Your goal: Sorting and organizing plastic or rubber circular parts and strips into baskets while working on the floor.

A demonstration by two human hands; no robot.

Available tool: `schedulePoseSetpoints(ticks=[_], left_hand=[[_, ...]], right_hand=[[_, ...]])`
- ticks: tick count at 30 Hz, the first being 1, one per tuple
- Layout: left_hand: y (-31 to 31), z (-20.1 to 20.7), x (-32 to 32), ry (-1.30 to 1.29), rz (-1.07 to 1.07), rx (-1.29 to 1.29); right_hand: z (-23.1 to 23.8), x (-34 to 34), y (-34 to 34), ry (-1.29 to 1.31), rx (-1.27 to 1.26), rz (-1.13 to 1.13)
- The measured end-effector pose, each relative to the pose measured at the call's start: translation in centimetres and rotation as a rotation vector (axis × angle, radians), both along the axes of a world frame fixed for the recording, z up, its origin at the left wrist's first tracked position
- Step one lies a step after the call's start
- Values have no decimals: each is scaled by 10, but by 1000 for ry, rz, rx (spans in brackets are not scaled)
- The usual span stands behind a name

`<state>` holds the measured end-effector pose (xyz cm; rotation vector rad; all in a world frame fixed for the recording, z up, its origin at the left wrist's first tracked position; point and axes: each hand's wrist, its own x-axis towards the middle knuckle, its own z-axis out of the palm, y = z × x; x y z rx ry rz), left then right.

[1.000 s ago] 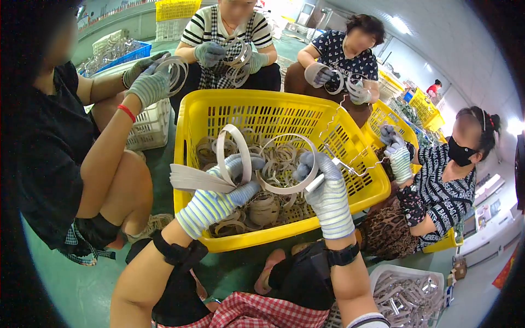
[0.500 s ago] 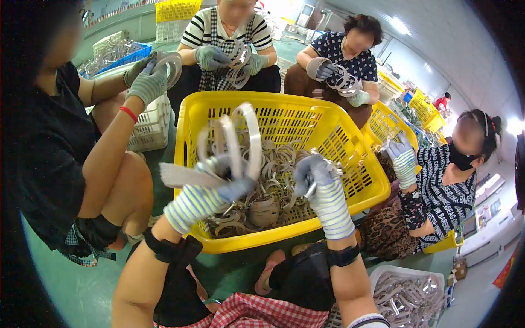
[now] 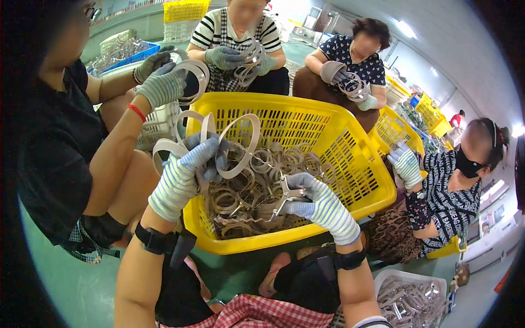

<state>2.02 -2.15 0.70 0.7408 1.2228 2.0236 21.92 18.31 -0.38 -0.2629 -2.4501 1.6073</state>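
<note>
My left hand (image 3: pixel 188 172), in a striped glove with grey fingers, is closed round several pale ring-shaped metal bands (image 3: pixel 256 131) that fan out above the left part of a yellow basket (image 3: pixel 284 239). My right hand (image 3: pixel 325 205), gloved alike, pinches a small shiny metal fitting (image 3: pixel 290 193) with thin arms over the basket's front part. Whether that fitting is joined to a band is unclear. Tangled bands with shiny fittings (image 3: pixel 268 210) lie in the basket. Parts of the held bands are hidden behind my left fingers.
Co-workers sit around the basket; a person's gloved hand (image 3: pixel 161 86) at the left holds bands, as do two people beyond the far rim. At the right, another gloved hand (image 3: pixel 404 164) is raised. A white basket (image 3: pixel 440 281) of metal parts stands at my lower right.
My left hand has moved slightly left and up, turning the bands so their round openings show. My right hand has turned inward, bringing the shiny fitting into plain view.
</note>
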Motion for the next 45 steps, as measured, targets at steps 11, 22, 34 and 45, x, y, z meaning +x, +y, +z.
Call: schedulePoseSetpoints(ticks=[11,22,34,45], left_hand=[[1,0,3,100,69,-55],[-7,20,16,302,-48,-259],[-4,6,12,844,84,-230],[14,-14,38,600,165,-112]], right_hand=[[12,1,-5,-78,125,-70],[14,3,0,44,-57,-169],[9,5,6,182,11,-249],[5,1,-9,349,97,-412]])
